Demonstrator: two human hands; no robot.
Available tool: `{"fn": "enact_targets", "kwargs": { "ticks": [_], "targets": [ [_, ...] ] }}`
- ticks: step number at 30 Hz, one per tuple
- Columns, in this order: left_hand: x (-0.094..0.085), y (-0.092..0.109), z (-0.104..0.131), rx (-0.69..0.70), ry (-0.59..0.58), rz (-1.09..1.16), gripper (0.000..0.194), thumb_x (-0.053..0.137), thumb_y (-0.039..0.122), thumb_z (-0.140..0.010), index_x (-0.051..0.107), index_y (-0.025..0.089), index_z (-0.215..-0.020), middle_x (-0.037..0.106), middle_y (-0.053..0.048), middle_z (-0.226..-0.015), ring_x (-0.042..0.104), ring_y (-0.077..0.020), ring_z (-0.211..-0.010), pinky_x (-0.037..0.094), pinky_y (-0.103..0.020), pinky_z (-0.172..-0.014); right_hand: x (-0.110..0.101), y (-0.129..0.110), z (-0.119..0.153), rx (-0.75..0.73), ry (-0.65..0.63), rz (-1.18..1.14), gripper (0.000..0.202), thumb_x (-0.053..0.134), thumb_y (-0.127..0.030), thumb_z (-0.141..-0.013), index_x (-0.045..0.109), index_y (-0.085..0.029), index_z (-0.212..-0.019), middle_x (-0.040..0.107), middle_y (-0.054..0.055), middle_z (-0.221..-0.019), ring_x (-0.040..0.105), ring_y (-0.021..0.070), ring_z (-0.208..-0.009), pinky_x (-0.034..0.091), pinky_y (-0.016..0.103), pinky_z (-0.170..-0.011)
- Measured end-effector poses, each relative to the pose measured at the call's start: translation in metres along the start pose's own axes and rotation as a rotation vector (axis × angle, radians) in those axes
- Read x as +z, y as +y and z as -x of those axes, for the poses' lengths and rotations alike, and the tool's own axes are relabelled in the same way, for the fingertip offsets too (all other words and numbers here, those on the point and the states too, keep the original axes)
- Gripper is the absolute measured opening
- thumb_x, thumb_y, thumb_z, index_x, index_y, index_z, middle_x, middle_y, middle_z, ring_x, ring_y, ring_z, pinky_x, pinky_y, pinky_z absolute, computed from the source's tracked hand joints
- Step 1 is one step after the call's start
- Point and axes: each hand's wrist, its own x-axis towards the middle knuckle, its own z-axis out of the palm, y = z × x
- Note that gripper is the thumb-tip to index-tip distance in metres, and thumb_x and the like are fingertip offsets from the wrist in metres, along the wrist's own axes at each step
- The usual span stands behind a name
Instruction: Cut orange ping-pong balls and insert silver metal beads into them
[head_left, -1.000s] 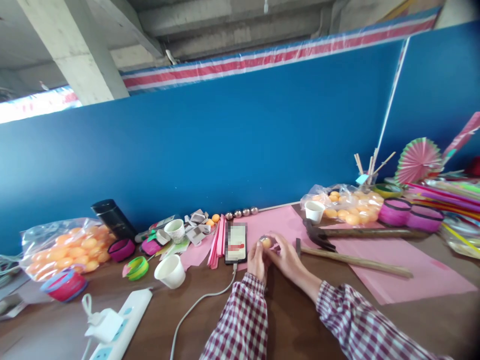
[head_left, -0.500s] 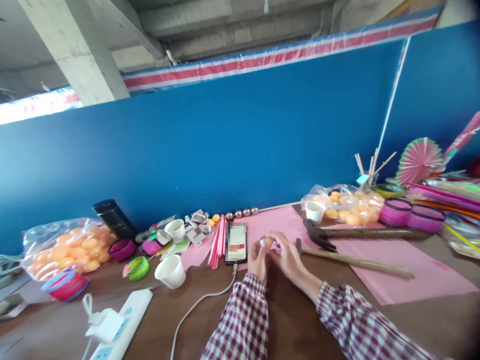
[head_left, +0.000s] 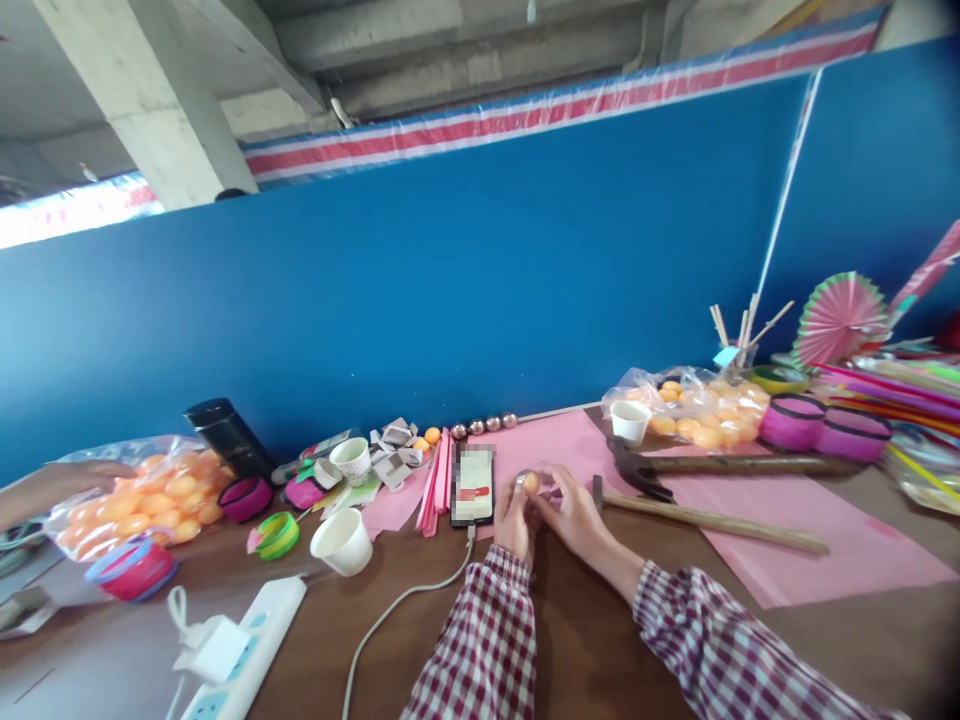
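Note:
My left hand (head_left: 514, 525) has its fingers closed around a small orange ball (head_left: 532, 483) with something silvery beside it. My right hand (head_left: 576, 515) meets it from the right, its fingertips pinched near the ball; what they grip is too small to tell. Behind my left hand lies a phone (head_left: 473, 484) with a white cable. Pink paper (head_left: 555, 440) spreads beyond both hands. Two hammers, one with a dark claw head (head_left: 634, 470) and one with a light wooden handle (head_left: 720, 522), lie right of my right hand.
A bag of orange balls (head_left: 161, 500) stands at left, with another person's hand (head_left: 90, 475) on it. White cups (head_left: 341, 542), a power strip (head_left: 251, 650) and a black bottle (head_left: 229, 440) are at left. Another ball bag (head_left: 709, 415) and purple rolls (head_left: 791, 424) are at right.
Another person's hand has come in from the left over the bag of balls. The orange ball between my fingers has turned or shifted slightly and shows more clearly. My arms have hardly moved.

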Motion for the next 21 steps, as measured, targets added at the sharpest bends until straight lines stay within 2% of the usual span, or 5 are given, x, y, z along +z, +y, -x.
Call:
{"fn": "enact_targets", "kwargs": {
  "ticks": [4,13,21],
  "targets": [
    [0.0020,0.0008,0.0014,-0.005,0.005,0.007,0.035,0.063,0.036,-0.067,0.056,0.019,-0.097,0.063,-0.006,-0.091,0.061,-0.0171,-0.081,0.049,-0.029,-0.071,0.0013,0.0005,0.0004,-0.004,0.001,-0.023,0.025,0.051,-0.021,-0.075,0.048,-0.020,-0.100,0.055,0.005,-0.099,0.056,0.0164,-0.089,0.049,0.028,-0.072],
    [0.0048,0.0039,0.0037,-0.011,-0.005,0.019,0.032,0.064,0.033,-0.066,0.057,0.017,-0.093,0.064,-0.004,-0.083,0.061,-0.0166,-0.077,0.048,-0.030,-0.073,0.0011,0.0002,0.0002,0.007,-0.001,-0.047,0.025,0.053,-0.020,-0.073,0.049,-0.020,-0.098,0.056,0.005,-0.096,0.056,0.0154,-0.086,0.048,0.027,-0.070],
    [0.0089,0.0063,0.0061,-0.015,0.001,0.026,0.033,0.062,0.035,-0.068,0.056,0.015,-0.093,0.064,-0.006,-0.085,0.062,-0.0168,-0.076,0.049,-0.030,-0.071,-0.0006,-0.0050,-0.0003,0.016,0.000,-0.078,0.024,0.054,-0.022,-0.071,0.050,-0.020,-0.095,0.056,0.004,-0.092,0.056,0.0152,-0.085,0.048,0.027,-0.068]
  ]
}}
